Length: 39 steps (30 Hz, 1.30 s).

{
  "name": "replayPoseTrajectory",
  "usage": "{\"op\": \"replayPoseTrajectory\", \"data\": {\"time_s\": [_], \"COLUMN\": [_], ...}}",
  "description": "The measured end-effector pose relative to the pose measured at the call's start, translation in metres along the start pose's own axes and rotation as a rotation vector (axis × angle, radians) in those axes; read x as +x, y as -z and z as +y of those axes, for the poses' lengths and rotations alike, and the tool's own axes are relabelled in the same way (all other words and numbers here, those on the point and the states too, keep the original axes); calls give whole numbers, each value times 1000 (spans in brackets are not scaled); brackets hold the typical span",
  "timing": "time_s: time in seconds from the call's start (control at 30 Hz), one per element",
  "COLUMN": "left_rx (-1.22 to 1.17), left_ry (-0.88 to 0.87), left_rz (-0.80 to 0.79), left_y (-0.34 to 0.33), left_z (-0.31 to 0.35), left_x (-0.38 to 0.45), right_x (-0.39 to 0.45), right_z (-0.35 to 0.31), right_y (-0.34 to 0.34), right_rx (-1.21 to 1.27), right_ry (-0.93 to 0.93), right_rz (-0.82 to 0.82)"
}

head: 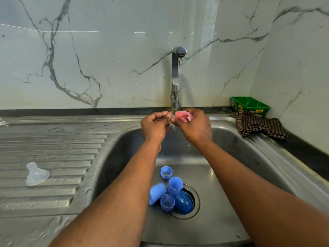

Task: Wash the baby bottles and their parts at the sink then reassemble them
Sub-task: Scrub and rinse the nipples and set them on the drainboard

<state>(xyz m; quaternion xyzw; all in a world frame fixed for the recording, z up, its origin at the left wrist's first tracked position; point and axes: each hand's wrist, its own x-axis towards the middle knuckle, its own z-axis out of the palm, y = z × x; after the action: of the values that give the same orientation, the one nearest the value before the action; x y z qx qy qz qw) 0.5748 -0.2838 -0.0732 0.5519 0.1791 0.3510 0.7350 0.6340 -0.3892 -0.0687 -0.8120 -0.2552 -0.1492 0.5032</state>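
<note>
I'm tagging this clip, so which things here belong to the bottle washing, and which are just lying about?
Part of the job:
pink sponge in the right hand
small clear part pinched by the left hand
blue bottle parts in the sink
clear teat on the drainboard
running tap

Lying about:
checked cloth
green box

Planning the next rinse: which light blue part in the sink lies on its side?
The light blue cap left of the drain, leftmost in the cluster. It lies tipped over; the other light blue pieces stand with openings up.
</note>
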Motion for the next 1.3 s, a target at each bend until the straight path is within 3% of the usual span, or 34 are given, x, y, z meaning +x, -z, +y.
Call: {"op": "replayPoseTrajectory", "data": {"time_s": [0.23,0.5,0.67,0.83,0.93,1.03,1.17,1.3], "left_rx": [29,-79,-141,-162,-161,13,194,319], "left_ry": [33,137,154,123,74,-11,-145,-239], "left_rz": [-111,-172,-101,-46,-42,-151,-215,-211], "left_y": [0,-4,0,2,5,0,-2,-3], "left_z": [1,0,2,4,6,2,-5,-8], "left_x": [-1,0,2,0,-1,-3,-1,1], "right_x": [-3,-1,-1,5,7,6,7,6], "right_z": [1,-6,-8,-19,-17,-15,-8,-3], "right_y": [-1,6,9,3,1,4,8,7], "right_rx": [20,-176,-44,426,479,683,608,537], "right_ry": [105,54,-71,-406,-597,-681,-661,-673], "right_rz": [-156,48,81,-236,-258,-318,-336,-201]}}
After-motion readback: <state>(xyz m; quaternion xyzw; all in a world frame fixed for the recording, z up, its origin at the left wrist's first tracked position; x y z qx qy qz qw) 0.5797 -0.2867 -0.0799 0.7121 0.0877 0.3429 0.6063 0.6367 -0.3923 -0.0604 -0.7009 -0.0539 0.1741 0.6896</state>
